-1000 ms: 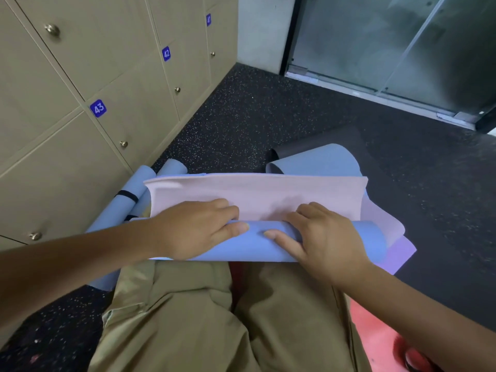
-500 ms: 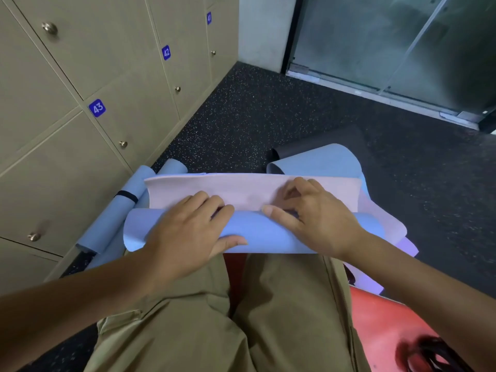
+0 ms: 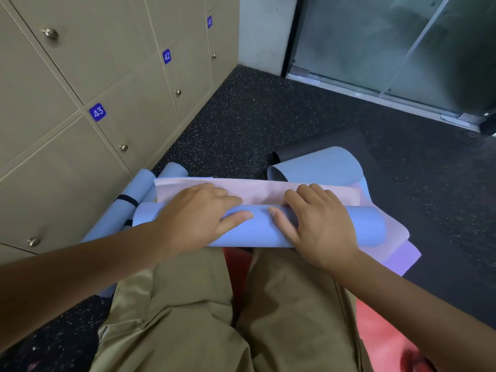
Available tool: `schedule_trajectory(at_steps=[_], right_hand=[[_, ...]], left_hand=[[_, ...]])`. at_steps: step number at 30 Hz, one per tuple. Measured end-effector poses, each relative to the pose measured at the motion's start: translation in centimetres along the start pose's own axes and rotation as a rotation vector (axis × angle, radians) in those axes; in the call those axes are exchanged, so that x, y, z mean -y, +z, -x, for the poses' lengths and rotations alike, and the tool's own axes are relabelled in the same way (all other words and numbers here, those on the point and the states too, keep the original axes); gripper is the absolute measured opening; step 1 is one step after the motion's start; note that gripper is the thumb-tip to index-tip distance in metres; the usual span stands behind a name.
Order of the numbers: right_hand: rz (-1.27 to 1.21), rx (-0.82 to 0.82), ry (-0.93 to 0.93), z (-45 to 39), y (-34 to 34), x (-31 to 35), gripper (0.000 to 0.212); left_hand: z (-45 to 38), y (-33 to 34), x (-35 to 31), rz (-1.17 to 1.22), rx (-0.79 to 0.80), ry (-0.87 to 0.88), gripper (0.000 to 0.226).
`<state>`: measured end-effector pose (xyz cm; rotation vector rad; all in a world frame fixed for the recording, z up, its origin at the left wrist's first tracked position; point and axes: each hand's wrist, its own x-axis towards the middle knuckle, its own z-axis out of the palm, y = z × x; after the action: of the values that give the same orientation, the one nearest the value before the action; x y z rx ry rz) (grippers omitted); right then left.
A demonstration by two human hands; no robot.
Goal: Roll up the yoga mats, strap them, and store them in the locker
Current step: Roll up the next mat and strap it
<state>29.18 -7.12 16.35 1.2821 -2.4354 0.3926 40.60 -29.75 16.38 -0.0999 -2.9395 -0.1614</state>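
Speckled black rubber floor [image 3: 241,124], beige lockers [image 3: 80,76] alongside. Mat [image 3: 257,226] at the knees, part rolled: thin, floppy, blue outside, pink inside. Left hand [image 3: 198,218] and right hand [image 3: 316,224] curl over the roll, fingers together. Risk: uneven pressure cones the roll; slack grip lets it spring open.
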Motion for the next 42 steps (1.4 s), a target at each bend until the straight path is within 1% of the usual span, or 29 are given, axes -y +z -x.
schedule_trajectory(at_steps=[3, 4, 7, 10, 12, 14, 17, 19, 22, 25, 27, 30, 32, 33, 36, 37, 39, 40, 42], right_hand=[[-0.099, 0.068, 0.036, -1.2, 0.0, -0.2, 0.04], [-0.137, 0.104, 0.054, -1.8, -0.1, -0.2, 0.039], [-0.204, 0.261, 0.118, -3.4, -0.3, -0.4, 0.039], [-0.231, 0.385, 0.156, -4.4, -0.1, -0.9, 0.045], [-0.215, 0.408, 0.176, -4.8, 0.1, -1.2, 0.049], [-0.176, 0.376, 0.165, -5.1, 0.2, -1.3, 0.053], [-0.195, 0.307, 0.17, -5.1, -0.2, -1.5, 0.056], [-0.181, 0.264, 0.142, -4.6, -0.5, -1.9, 0.054], [-0.022, 0.176, -0.005, -3.0, -0.2, -3.1, 0.068], [0.094, 0.113, -0.032, -1.5, 0.6, -3.8, 0.072], [0.131, 0.08, -0.023, -1.6, 1.1, -3.9, 0.071], [0.107, 0.073, -0.005, -3.0, 1.7, -3.9, 0.074], [0.094, 0.115, 0.011, -4.0, 1.7, -4.0, 0.077], [0.078, 0.145, 0.025, -4.4, 1.6, -4.1, 0.077], [0.028, 0.224, 0.049, -5.6, 1.5, -4.2, 0.072], [0.026, 0.249, 0.048, -6.0, 1.6, -4.3, 0.072], [0.023, 0.304, 0.045, -6.8, 1.7, -4.4, 0.072], [0.004, 0.34, 0.052, -7.2, 1.7, -4.5, 0.069], [-0.049, 0.42, 0.075, -8.0, 1.6, -4.8, 0.063]], left_hand=[[0.2, -0.2, -0.9, -0.106, -0.172, 0.088, 0.053], [0.5, -0.2, -1.5, -0.121, -0.21, 0.113, 0.051], [1.5, 0.5, -3.0, -0.125, -0.231, 0.094, 0.078], [1.8, 1.6, -3.1, -0.187, -0.238, 0.054, 0.094], [1.3, 2.0, -2.6, -0.204, -0.239, 0.058, 0.095], [0.3, 2.0, -2.1, -0.183, -0.227, 0.057, 0.09], [-0.8, 1.7, -1.5, -0.121, -0.174, 0.041, 0.086], [-1.4, 1.2, -1.1, -0.071, -0.098, 0.0, 0.085], [-2.7, 0.1, -0.4, 0.006, 0.084, -0.052, 0.083], [-4.3, -0.7, 0.8, 0.108, 0.281, -0.074, 0.079], [-5.1, -0.9, 1.4, 0.165, 0.346, -0.073, 0.08], [-6.1, -1.1, 1.9, 0.195, 0.391, -0.079, 0.074], [-6.4, -1.1, 2.2, 0.145, 0.357, -0.075, 0.082], [-6.4, -1.0, 2.2, 0.086, 0.288, -0.056, 0.084], [-5.5, 0.2, 1.4, -0.095, -0.014, 0.074, 0.08], [-5.1, 0.8, 1.0, -0.136, -0.065, 0.092, 0.083], [-4.7, 1.7, 0.5, -0.21, -0.061, 0.066, 0.101], [-4.9, 2.0, 0.4, -0.242, -0.047, 0.042, 0.106], [-5.6, 2.0, 0.5, -0.265, -0.028, 0.011, 0.103]])
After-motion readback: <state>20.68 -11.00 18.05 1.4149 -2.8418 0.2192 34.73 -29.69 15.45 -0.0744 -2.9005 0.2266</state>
